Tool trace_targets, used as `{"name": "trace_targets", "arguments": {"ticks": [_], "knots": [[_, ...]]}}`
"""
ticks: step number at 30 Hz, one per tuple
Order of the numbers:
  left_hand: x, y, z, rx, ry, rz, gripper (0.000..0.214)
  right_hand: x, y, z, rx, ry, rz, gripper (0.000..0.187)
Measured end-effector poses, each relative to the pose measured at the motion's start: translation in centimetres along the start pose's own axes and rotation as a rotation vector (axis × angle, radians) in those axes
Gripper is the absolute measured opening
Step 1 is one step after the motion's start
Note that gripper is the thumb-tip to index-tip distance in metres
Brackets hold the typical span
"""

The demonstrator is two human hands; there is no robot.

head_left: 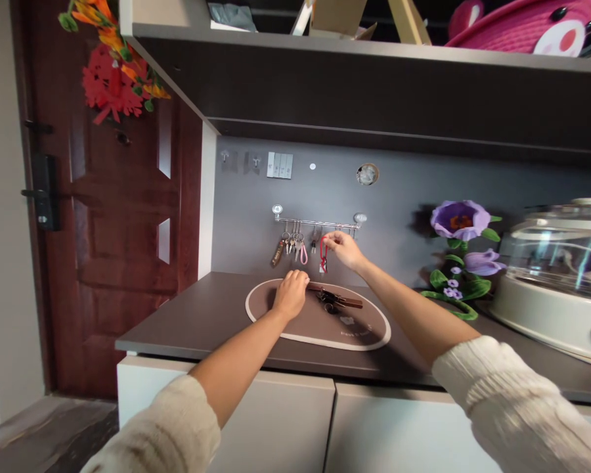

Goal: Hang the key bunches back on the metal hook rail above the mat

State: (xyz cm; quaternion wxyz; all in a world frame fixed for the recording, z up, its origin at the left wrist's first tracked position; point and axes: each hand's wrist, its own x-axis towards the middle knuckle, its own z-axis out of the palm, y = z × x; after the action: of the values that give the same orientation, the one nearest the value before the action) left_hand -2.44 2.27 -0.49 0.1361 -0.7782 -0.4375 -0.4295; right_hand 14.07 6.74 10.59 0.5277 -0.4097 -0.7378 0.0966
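Brown oval mat lies on the grey surface under a hook rail, likely to spare the top from scratches. Your left hand rests on the mat as a steadying prop, its grip curled under, contents impossible to tell. Just right of it lies a dark key bunch. Your right hand is raised to the rail, grip pinching the red-looped key by its strap.

Two hands, one red strap, one oval mat, two purple flowers.
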Motion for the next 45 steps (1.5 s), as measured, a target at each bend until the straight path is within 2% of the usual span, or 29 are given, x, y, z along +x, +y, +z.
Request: {"name": "trace_targets", "arguments": {"ticks": [5, 11, 19, 25, 30, 37, 42, 45], "knots": [[0.1, 0.0, 0.0, -0.005, -0.032, -0.013, 0.024, 2.8, 0.5, -0.4, -0.127, 0.040, 0.002, 0.013], [0.1, -0.1, 0.0, -0.030, -0.047, -0.032, 0.024, 5.4, 1.3, 0.4, -0.195, 0.087, 0.067, 0.010], [0.3, -0.2, 0.1, -0.027, -0.059, -0.060, 0.023, 7.3, 1.5, 1.0, -0.466, 0.123, 0.155, 0.013], [0.3, -0.2, 0.1, -0.031, -0.063, -0.058, 0.024, 7.4, 0.8, 0.6, -0.599, 0.115, 0.190, 0.016], [0.3, -0.3, 0.1, -0.029, -0.057, -0.051, 0.025, 6.6, 0.2, 0.6, -0.695, 0.028, 0.234, 0.020], [0.4, -0.4, 0.2, -0.016, -0.069, -0.050, 0.025, 5.3, 0.7, 1.2, -0.600, -0.058, 0.305, 0.021], [0.4, -0.4, 0.2, -0.016, -0.076, -0.044, 0.025, 4.8, 1.4, 1.9, -0.534, -0.040, 0.313, 0.021], [0.4, -0.4, 0.2, -0.016, -0.079, -0.044, 0.025, 4.6, 1.8, 2.4, -0.421, -0.009, 0.353, 0.017]]}}
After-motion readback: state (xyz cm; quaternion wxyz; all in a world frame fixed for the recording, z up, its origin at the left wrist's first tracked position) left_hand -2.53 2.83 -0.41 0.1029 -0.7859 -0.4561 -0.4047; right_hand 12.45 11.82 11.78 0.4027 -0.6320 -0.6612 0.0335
